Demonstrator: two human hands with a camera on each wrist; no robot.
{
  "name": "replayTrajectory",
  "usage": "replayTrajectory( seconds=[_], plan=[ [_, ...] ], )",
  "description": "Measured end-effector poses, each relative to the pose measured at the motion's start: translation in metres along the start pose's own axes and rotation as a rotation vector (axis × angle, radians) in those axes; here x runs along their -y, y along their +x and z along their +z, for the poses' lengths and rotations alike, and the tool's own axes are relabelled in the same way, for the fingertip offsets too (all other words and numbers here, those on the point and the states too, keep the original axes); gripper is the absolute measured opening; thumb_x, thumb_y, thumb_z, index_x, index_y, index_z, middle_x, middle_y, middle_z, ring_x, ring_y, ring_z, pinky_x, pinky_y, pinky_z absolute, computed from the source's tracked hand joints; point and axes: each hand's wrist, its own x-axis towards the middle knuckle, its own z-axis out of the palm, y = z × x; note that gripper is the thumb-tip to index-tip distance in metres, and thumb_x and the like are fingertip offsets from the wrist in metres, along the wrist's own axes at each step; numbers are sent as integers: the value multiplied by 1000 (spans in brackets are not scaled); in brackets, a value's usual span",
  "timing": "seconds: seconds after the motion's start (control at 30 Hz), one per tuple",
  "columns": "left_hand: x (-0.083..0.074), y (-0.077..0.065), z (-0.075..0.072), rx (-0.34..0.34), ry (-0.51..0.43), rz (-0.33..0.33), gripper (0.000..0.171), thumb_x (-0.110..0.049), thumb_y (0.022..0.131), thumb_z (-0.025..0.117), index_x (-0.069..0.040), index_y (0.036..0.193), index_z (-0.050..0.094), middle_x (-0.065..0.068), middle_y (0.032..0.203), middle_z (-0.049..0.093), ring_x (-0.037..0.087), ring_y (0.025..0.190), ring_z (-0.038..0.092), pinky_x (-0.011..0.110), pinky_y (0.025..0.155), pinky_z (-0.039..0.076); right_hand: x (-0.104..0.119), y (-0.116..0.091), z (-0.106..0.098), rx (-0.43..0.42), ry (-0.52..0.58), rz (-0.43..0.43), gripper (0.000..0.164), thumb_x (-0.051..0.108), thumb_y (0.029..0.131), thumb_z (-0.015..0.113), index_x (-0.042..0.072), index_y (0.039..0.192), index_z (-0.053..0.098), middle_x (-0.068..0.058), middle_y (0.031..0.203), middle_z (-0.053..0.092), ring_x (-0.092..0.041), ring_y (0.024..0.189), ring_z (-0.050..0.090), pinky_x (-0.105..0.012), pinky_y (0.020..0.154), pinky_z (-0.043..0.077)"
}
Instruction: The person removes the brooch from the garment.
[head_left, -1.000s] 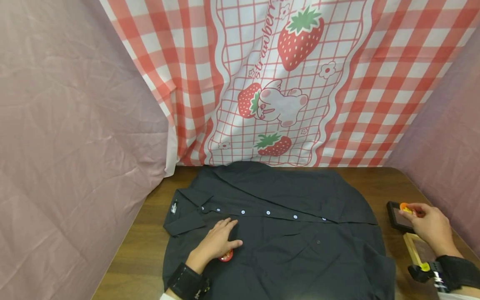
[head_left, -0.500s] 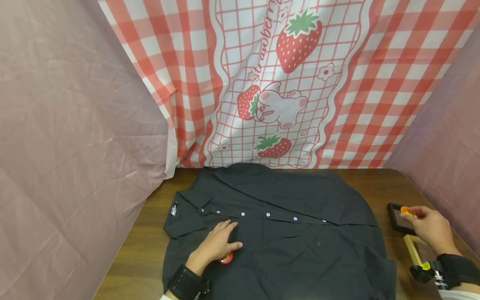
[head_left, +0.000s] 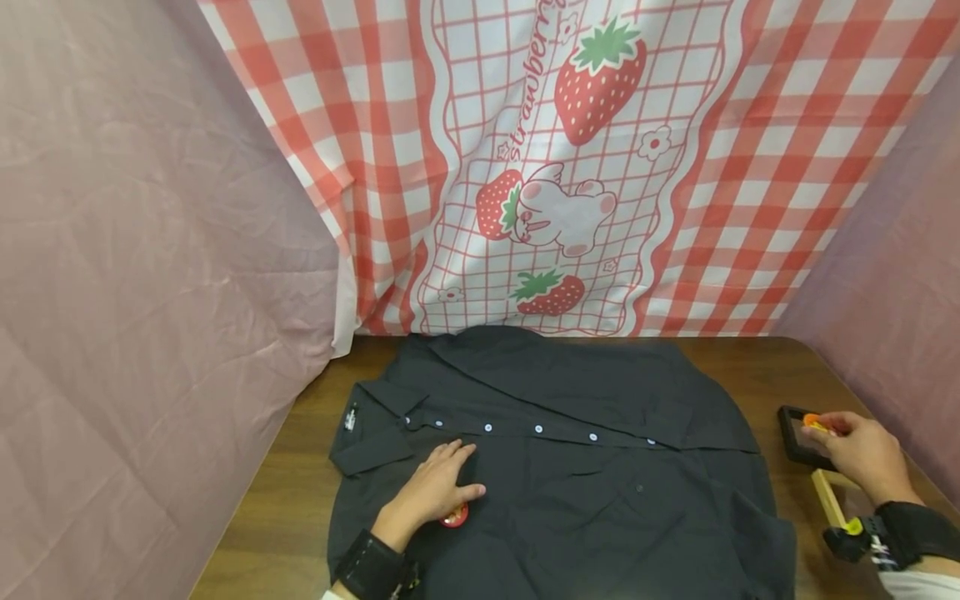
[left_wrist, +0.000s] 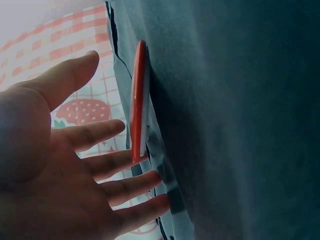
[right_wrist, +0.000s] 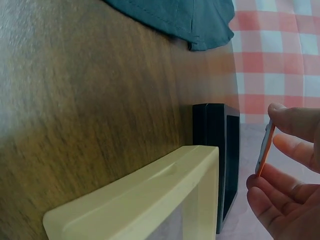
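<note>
Right hand [head_left: 866, 457] pinching the orange disc [right_wrist: 264, 149] between thumb and fingertips, over the far right of the bench [head_left: 273, 467]. Disc clear above the black frame [head_left: 792, 443], edge-on to the wrist camera. Pale frame [head_left: 828, 502] just on the near side of the black one, partly under the wrist in the head view.

Left hand [head_left: 429, 487] loose, fingers spread, over the left part of the dark shirt [head_left: 562, 517]; grips nothing. Red disc [head_left: 455, 517] on the shirt, part hidden below that hand; contact with the fingers cannot be told. Shirt collar to the left, button row running left to right.

Against one second ago: very little change. Same pinch, same spot over the frame; left hand and red disc unmoved on the shirt. Head view tipped slightly, everything sitting a touch lower.
</note>
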Motion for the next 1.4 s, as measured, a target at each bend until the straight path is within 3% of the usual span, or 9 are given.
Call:
replayTrajectory(
  seconds=[0.27,0.5,1.07,1.4],
  plan=[
    [0,1,2,10,-5,-2,65,-38,87,70,-6,140,50,23,149,43,42,139,37,61,109,35,-5,0,0,53,-18,46,67,48,95,58,-17,114,52,-41,109,54,-55,93,53,-58,72,43],
    [0,-4,1,-13,-31,2,64,-37,87,71,-5,139,51,24,148,43,43,139,38,62,108,35,-13,10,3,114,2,-32,62,43,96,58,-17,113,55,-41,107,57,-56,89,54,-54,67,44],
    [-2,-1,-2,-5,-37,6,63,-36,87,71,-5,138,52,25,148,42,43,139,37,62,109,34,-13,17,4,75,-40,-58,53,32,92,65,-17,107,56,-39,99,60,-55,84,56,-54,67,43],
    [-3,-1,-1,5,-41,17,62,-35,87,71,-5,138,53,24,149,41,43,139,37,61,108,35,-15,14,4,100,-65,-74,43,25,90,68,-16,99,59,-35,88,64,-50,75,59,-51,61,46]
  ],
)
